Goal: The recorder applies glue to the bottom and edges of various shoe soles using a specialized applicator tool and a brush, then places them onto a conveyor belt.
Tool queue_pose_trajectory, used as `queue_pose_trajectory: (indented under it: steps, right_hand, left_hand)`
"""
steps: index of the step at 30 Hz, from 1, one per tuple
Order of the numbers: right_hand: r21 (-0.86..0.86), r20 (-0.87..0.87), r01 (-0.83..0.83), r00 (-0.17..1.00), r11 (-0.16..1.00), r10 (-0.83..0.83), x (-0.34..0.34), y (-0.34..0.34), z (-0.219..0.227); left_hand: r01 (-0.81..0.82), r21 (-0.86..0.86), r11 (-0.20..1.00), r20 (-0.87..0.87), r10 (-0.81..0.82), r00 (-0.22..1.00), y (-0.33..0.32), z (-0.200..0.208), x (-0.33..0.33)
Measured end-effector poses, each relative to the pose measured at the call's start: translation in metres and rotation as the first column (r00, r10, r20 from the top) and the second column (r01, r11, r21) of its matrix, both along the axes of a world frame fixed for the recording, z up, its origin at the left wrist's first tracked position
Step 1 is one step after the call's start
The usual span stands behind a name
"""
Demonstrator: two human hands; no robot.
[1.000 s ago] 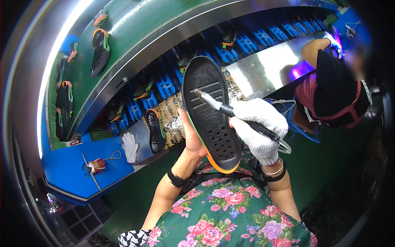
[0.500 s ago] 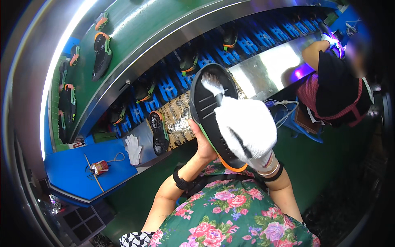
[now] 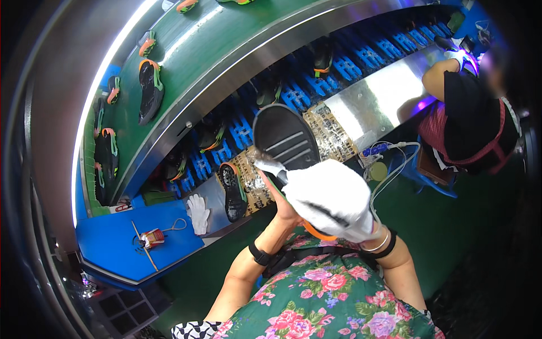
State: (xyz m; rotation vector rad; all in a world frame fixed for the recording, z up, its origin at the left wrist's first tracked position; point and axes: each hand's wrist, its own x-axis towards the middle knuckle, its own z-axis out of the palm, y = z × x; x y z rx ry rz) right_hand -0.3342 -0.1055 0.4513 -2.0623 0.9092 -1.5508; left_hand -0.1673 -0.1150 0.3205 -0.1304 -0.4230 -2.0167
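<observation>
Green conveyor point(image 3: 226, 39), 1 sole point(image 3: 285, 138) in left hand point(image 3: 282, 206), gloved right hand point(image 3: 333, 198) w/ 1 brush point(image 3: 265, 165)

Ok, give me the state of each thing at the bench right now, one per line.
Left hand: bare, fingers gripping the shoe sole from behind.
Right hand: white glove on, closed around a brush.
Shoe sole: held up, tread facing the camera.
Brush: bristle end against the sole.
Spare white glove: lying loose on the bench.
Second sole: lying flat on the bench.

A shoe factory line: curved green conveyor point(image 3: 226, 51) carrying soles point(image 3: 150, 90), blue racks point(image 3: 344, 68) holding shoes, steel bench point(image 3: 384, 96), co-worker point(image 3: 474, 113) seated further along at the right.
</observation>
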Motion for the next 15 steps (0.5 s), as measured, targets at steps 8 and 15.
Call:
queue_pose_trajectory:
  steps: [8,15]
  right_hand:
    - [-0.021,-0.031,0.032,0.999,0.999,-0.032,0.002,0.0,-0.019]
    - [0.084,0.106,0.084,0.99,0.993,-0.093,-0.008,0.0,-0.033]
  left_hand:
    - [-0.165,-0.045,0.985,0.31,0.171,0.935,-0.001,-0.048,0.026]
    - [-0.527,0.314,0.79,0.656,0.221,0.722,-0.003,-0.02,0.001]
